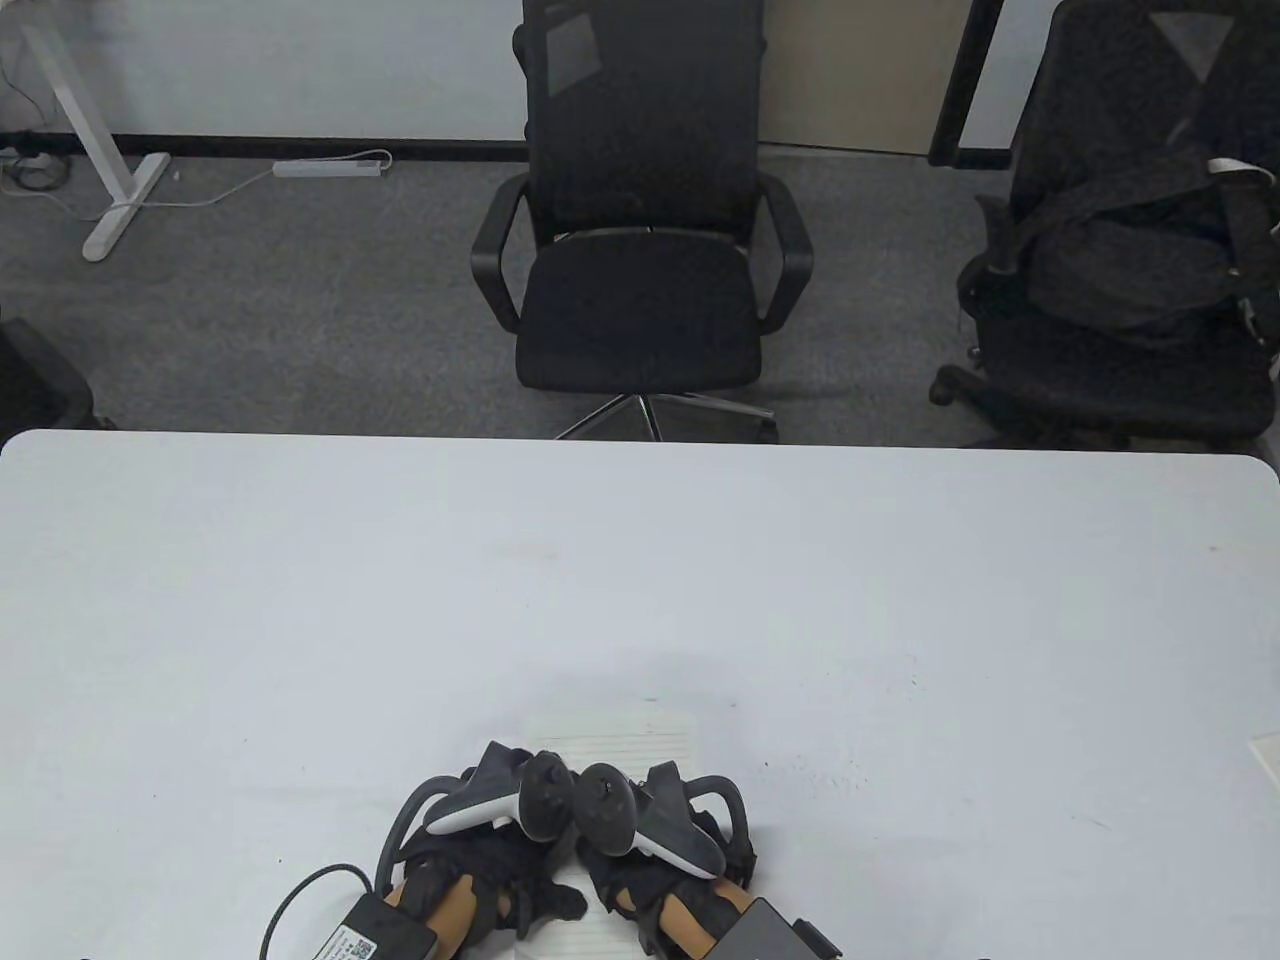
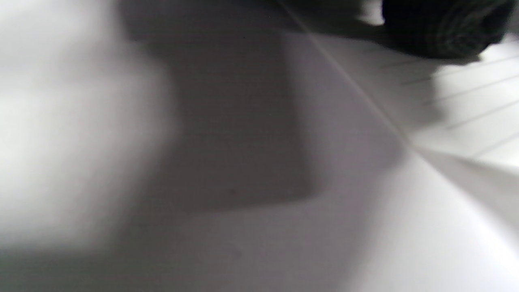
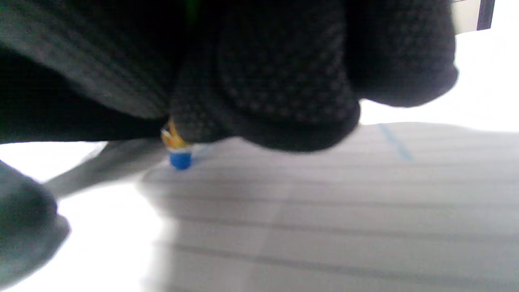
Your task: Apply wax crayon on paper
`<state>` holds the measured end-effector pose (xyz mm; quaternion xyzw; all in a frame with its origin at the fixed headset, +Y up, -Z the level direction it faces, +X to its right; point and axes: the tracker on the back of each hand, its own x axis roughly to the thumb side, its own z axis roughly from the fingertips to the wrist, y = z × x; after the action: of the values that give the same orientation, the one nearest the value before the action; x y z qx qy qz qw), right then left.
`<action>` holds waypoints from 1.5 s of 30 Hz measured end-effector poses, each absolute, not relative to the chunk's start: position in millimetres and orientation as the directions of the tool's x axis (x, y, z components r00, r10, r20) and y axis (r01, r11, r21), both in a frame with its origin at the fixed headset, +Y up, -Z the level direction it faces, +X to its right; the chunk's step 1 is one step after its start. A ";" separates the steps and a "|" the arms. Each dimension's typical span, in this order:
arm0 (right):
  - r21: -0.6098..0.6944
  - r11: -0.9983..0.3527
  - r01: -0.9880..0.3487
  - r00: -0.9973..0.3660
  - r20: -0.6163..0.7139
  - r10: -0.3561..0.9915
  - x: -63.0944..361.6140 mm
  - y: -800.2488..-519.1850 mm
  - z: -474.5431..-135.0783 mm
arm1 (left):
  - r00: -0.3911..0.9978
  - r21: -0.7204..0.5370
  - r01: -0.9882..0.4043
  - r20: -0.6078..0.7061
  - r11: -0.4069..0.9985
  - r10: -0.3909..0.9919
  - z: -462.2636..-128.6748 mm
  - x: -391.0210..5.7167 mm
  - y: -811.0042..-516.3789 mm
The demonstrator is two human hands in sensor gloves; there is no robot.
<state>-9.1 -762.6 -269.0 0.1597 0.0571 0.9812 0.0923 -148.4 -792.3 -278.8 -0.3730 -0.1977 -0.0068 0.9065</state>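
A sheet of lined white paper (image 1: 625, 740) lies at the near middle of the table, mostly under my two hands. In the right wrist view my right hand's gloved fingers (image 3: 275, 89) pinch a blue wax crayon (image 3: 180, 156) with a yellow wrapper, and its tip touches the lined paper (image 3: 324, 211). A faint blue stroke shows farther along the sheet. My left hand (image 1: 520, 885) lies beside the right hand (image 1: 640, 885), and a dark fingertip (image 2: 442, 28) rests on the paper (image 2: 478, 105) close to its edge. The trackers hide most of both hands from above.
The white table (image 1: 300, 600) stretches wide to both sides and beyond the paper. A black office chair (image 1: 640, 250) stands past the far edge, and a second chair with a dark bag (image 1: 1120, 270) at the right. A pale object (image 1: 1265, 760) pokes in at the right edge.
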 end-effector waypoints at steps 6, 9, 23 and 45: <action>0.141 -0.981 -0.136 -0.942 0.289 0.172 -1.8 -761.1 -268.1 | 0.923 -0.673 0.159 0.361 0.722 0.133 -278.8 -148.8 -792.5; 0.137 -0.984 -0.116 -0.951 0.270 0.149 8.4 -760.0 -268.6 | 0.924 -0.674 0.157 0.359 0.722 0.134 -278.9 -149.1 -792.5; 0.143 -0.985 -0.098 -0.976 0.180 0.123 50.8 -758.2 -268.8 | 0.925 -0.676 0.157 0.357 0.720 0.134 -278.8 -149.4 -792.8; 0.233 -0.920 -0.315 -0.935 0.090 0.343 23.2 -747.3 -299.2 | 0.915 -0.659 0.121 0.364 0.742 0.174 -278.4 -145.5 -794.4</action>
<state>23.2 -747.3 -299.2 0.0646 0.1082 0.9776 0.1684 -145.5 -794.4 -278.4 -0.3587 -0.2056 0.0144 0.9104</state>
